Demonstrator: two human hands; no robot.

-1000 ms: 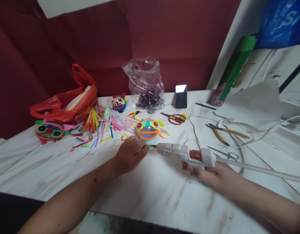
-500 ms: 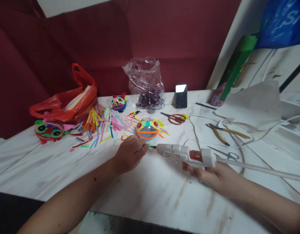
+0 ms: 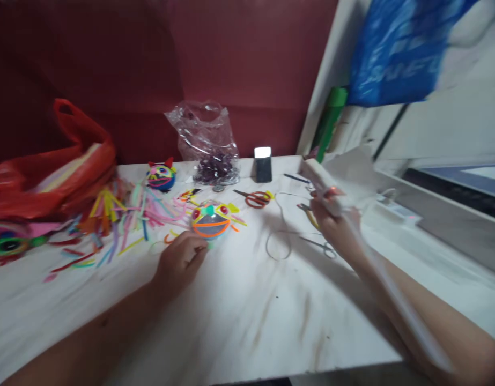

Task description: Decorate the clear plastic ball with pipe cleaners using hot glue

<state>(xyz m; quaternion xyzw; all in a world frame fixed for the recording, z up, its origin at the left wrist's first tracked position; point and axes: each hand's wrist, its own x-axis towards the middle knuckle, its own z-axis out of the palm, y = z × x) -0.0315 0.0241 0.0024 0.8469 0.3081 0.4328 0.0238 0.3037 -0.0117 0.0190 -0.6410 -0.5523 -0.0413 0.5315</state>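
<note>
My left hand (image 3: 182, 258) is closed just in front of a clear round ornament (image 3: 211, 220) with red eyes and an orange-edged mouth. A small green piece (image 3: 209, 245) shows at its fingertips. My right hand (image 3: 334, 222) is wrapped round the white glue gun (image 3: 324, 185), raised above the table at the right, its long glue stick trailing back along the forearm. Under and beside that hand lie yellow-handled pliers (image 3: 310, 216), partly hidden, and small metal scissors (image 3: 322, 245).
Red-handled scissors (image 3: 257, 199), a phone (image 3: 263, 165) and a clear bag (image 3: 209, 139) stand or lie behind. Colourful pipe cleaners (image 3: 142, 209), a blue ornament (image 3: 161, 176) and a red bag (image 3: 70, 166) are left. A power strip (image 3: 398, 209) is right.
My right hand has carried the glue gun away from my left hand, up and back to the right. The view has turned right, so the table items appear further left.
</note>
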